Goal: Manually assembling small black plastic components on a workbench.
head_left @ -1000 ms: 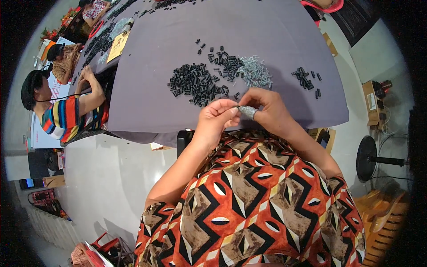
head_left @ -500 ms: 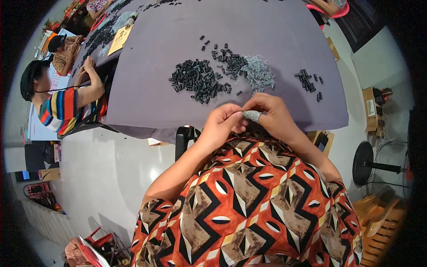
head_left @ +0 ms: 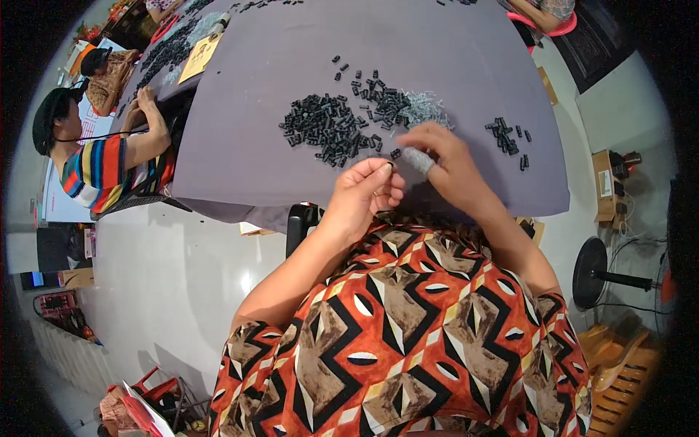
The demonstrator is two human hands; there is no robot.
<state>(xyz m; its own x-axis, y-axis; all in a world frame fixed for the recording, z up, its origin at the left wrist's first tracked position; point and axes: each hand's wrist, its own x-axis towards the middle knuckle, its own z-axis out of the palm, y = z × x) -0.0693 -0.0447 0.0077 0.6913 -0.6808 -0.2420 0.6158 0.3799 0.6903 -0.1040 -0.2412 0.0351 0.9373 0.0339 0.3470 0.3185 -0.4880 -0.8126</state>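
Your left hand (head_left: pixel 358 195) pinches a small black piece (head_left: pixel 391 164); your right hand (head_left: pixel 453 164), loosely open, hangs near grey pins (head_left: pixel 427 109).

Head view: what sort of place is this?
Likely a small hand-assembly workroom: a cloth-covered table with heaped black parts and a pile of silvery pieces, and a person in a striped shirt seated to the left.

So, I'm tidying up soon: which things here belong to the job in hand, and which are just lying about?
Job in hand:
black piece pinched in left hand
piled black pieces
silvery pieces near right hand

Seemingly just lying about:
cardboard box
round black base
wooden chair
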